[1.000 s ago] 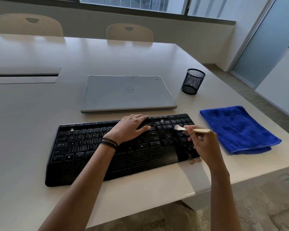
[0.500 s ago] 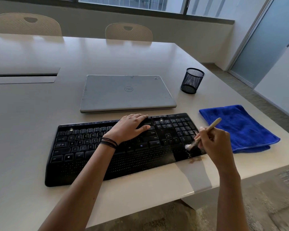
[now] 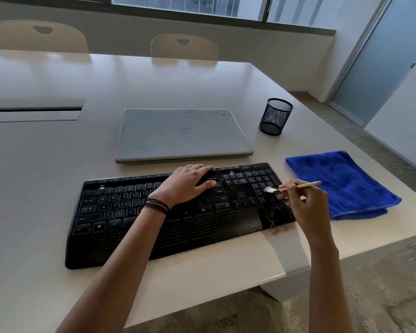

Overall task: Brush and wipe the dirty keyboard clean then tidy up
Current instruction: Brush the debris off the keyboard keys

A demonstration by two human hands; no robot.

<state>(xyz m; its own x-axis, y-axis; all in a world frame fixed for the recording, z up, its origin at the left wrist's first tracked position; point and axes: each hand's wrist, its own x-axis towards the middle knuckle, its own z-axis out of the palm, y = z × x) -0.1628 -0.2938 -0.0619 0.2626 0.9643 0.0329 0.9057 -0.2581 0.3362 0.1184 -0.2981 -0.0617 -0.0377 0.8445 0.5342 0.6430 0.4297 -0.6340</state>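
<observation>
Since prev. frame: brush point(image 3: 296, 186) has shifted from the near-right corner of kbd point(image 3: 120, 212) up to the numpad; bristles point(image 3: 269, 189) now point left, handle right, approx. level. Kbd lies on tabletop point(image 3: 34, 164), near front edge. L hand point(image 3: 187, 182) rests flat on keys, centre-right; fingers point(image 3: 202, 169) straight, loosely together. Closed laptop point(image 3: 180, 135) sits behind kbd. R hand point(image 3: 305, 203): fingers clamped on brush handle, pinch grip. Pale specks point(image 3: 276, 212) on kbd near-right corner; brown crumbs point(image 3: 280, 230) on tabletop just beside it. Mesh cup point(image 3: 275, 116) behind, right. Folded blue cloth point(image 3: 341, 183) right of kbd, apart.
</observation>
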